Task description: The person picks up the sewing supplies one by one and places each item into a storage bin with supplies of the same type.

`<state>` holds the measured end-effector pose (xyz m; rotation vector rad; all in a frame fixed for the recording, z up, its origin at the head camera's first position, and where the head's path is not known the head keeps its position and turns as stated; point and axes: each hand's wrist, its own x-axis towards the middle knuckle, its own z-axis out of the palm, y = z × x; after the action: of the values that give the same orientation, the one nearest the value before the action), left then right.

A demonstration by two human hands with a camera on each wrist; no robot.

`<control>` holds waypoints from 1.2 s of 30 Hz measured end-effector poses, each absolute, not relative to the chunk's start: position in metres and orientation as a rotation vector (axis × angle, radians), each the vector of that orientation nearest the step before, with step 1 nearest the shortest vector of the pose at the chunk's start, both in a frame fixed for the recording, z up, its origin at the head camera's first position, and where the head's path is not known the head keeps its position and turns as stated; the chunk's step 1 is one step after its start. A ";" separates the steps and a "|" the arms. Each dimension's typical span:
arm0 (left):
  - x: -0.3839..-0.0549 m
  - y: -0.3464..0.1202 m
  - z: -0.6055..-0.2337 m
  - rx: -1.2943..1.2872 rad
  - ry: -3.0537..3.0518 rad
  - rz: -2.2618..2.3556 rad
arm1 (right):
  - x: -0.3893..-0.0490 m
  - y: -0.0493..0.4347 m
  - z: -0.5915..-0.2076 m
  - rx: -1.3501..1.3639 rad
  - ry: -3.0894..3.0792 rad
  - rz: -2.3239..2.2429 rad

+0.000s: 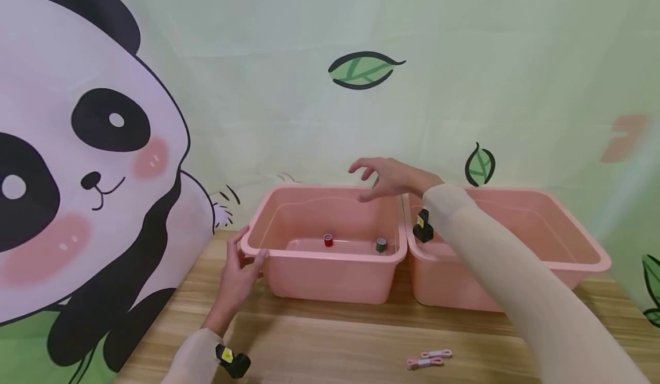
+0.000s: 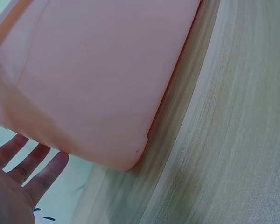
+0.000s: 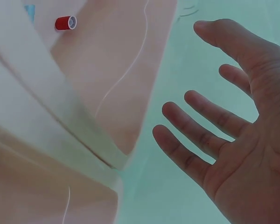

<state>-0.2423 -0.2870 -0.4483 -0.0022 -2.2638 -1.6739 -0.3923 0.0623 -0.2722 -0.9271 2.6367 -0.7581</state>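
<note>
Two pink plastic tubs stand side by side. At the left tub's near left corner, my left hand holds the rim, thumb in front and fingers along the side. In the left wrist view its fingers touch the outer wall. A red thread spool and a green one lie apart on that tub's floor. My right hand hovers above the tub's back right part, fingers spread and holding nothing. The red spool also shows in the right wrist view.
The right tub stands close against the left one, partly hidden by my right forearm. Two small pink-and-white bundled cords lie on the wooden table in front. A panda-print cloth hangs behind.
</note>
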 end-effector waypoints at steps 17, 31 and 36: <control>-0.242 -0.287 -0.448 -0.001 -2.270 -1.698 | -0.366 0.093 -0.262 -1.017 2.638 -0.735; -0.243 -0.286 -0.447 -0.019 -2.272 -1.673 | -0.347 0.114 -0.262 -1.073 2.662 -0.693; -0.242 -0.286 -0.448 -0.019 -2.270 -1.668 | -0.336 0.119 -0.265 -1.097 2.651 -0.703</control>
<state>-0.2417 -0.2861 -0.4476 -0.0195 -2.2703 -1.6679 -0.3363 0.1193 -0.2653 -1.0973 2.6510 -0.7030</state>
